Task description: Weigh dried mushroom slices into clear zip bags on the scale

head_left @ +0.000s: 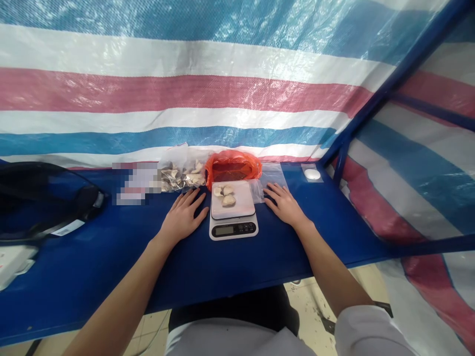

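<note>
A white digital kitchen scale [233, 230] stands on the blue table between my hands. Several pale, dried-looking pieces [228, 200] lie on its platform. My left hand [184, 213] rests flat on the table left of the scale, fingers spread and holding nothing. Just beyond its fingertips is a clear plastic bag [181, 178] filled with similar pale pieces. My right hand [285, 203] lies open to the right of the scale, its fingertips at a flat clear zip bag [272, 175]. Behind the scale sits an open red plastic bag [233, 165], with something dark inside.
A white rounded object in a small clear bag [312, 174] lies at the back right. Papers [139, 183], partly blurred, are at the left. Farther left are a black bag-like item [48, 202] and a white box [15, 264]. Blue frame bars [386, 94] and striped sheeting enclose the table.
</note>
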`<state>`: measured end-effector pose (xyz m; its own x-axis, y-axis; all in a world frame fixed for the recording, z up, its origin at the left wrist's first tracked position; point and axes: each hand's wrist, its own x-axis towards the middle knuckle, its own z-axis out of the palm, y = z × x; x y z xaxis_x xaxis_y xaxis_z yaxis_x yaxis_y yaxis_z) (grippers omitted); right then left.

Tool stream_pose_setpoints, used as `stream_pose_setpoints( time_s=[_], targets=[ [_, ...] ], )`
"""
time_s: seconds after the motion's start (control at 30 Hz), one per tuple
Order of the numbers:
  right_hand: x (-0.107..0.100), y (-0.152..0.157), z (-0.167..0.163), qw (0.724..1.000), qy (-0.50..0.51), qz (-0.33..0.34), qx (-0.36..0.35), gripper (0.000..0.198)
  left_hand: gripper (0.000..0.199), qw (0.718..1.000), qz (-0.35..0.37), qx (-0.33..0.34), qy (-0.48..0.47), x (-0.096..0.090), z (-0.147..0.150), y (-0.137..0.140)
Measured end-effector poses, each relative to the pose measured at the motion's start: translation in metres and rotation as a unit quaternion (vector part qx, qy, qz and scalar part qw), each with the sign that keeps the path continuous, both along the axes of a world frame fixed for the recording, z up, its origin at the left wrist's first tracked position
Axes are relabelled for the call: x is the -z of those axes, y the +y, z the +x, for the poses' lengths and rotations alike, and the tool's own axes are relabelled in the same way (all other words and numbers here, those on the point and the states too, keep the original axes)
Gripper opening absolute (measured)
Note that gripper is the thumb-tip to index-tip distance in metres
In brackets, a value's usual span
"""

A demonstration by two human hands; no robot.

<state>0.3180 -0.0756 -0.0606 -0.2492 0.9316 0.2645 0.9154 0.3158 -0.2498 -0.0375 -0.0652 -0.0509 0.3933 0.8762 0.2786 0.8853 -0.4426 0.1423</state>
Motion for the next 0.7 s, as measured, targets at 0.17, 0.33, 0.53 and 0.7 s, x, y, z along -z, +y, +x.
stream_pose_setpoints(
  time_s=[0.17, 0.33, 0.53, 0.7],
  targets=[
    [-0.002, -0.001, -0.001, 1.0, -0.004, 0.0, 0.006, 0.043, 0.061, 1.0, 0.008, 0.006, -0.01, 0.002, -0.001, 0.001],
    [-0.011, -0.002, -0.002, 1.0, 0.013, 0.023, -0.003, 0.041, 0.056, 0.998, 0.035, 0.018, -0.052, 0.001, 0.0, 0.001],
    [-0.031, -0.002, -0.011, 0.977, 0.209, 0.042, 0.027, 0.034, 0.041, 0.986, 0.084, 0.034, -0.138, -0.015, 0.006, -0.001],
    [-0.039, 0.005, -0.031, 0.897, 0.437, -0.03, 0.055, 0.035, 0.036, 0.975, 0.093, 0.079, -0.185, -0.026, 0.019, 0.004]
  ],
)
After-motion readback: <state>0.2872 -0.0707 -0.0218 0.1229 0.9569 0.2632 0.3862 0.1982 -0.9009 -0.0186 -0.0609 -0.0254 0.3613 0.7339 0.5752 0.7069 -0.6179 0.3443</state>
